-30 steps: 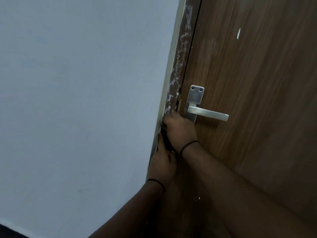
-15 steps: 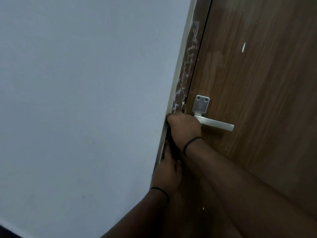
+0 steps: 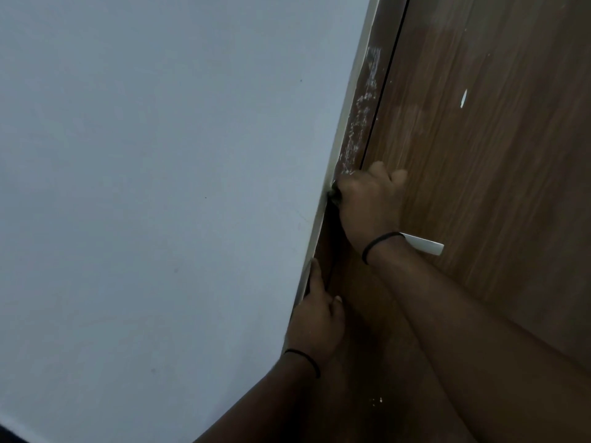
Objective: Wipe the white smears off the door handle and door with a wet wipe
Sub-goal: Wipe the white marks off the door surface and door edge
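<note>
The brown wooden door [image 3: 499, 174] fills the right side, shut against a brown frame strip [image 3: 379, 63]. White smears [image 3: 358, 126] streak that strip above my right hand [image 3: 371, 199]. This hand presses against the strip, fingers curled round a small dark wad [image 3: 334, 195], apparently the wet wipe, mostly hidden. Only the tip of the silver door handle [image 3: 425, 247] shows past my right wrist; its plate is hidden. My left hand [image 3: 316, 314] rests lower on the frame's edge, index finger straight along it, holding nothing.
A plain pale wall [image 3: 160, 187] covers the left side and ends at a white corner trim [image 3: 339, 139]. A single white mark [image 3: 463, 99] sits high on the door face. A few white specks [image 3: 375, 401] show low on the door.
My right hand has slid up the frame strip from below the handle to above it, and the stretch it passed shows no smears. My left hand stays low on the edge.
</note>
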`<action>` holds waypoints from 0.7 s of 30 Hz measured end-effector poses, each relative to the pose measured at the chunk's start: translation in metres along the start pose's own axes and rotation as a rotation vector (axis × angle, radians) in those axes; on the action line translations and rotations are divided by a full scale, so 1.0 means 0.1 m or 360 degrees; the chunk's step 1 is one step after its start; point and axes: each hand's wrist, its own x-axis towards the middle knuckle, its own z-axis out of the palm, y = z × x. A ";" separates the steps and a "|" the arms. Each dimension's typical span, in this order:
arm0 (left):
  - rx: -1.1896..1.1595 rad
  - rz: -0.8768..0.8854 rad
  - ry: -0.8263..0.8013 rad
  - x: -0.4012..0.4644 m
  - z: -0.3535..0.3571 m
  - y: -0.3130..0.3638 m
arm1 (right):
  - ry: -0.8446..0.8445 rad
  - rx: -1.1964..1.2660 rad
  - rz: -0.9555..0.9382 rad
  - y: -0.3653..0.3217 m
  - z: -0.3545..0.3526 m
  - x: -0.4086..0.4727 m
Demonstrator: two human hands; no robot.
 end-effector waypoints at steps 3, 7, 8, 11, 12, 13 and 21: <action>0.0010 0.0043 0.0003 0.01 0.02 0.02 | -0.0117 0.0093 -0.0252 -0.03 0.04 -0.22; 0.0025 0.0080 -0.0010 0.04 0.00 0.06 | -0.0145 0.0073 -0.0214 0.11 0.08 -0.15; 0.0031 0.0090 -0.0010 0.05 -0.01 0.08 | -0.0096 0.0064 -0.0128 0.12 0.08 -0.05; 0.0019 0.0115 -0.0009 0.09 -0.02 0.15 | -0.0045 0.0119 0.0024 0.09 0.03 0.12; 0.0004 0.0115 -0.0001 0.10 -0.03 0.16 | -0.0103 0.0144 -0.0014 0.07 0.02 0.10; -0.0009 0.0116 0.0010 0.12 -0.04 0.18 | -0.0183 0.0161 -0.0073 0.07 0.02 0.06; -0.0014 0.0151 0.0043 0.27 -0.13 0.39 | -0.0092 0.0169 0.0162 0.20 0.02 0.28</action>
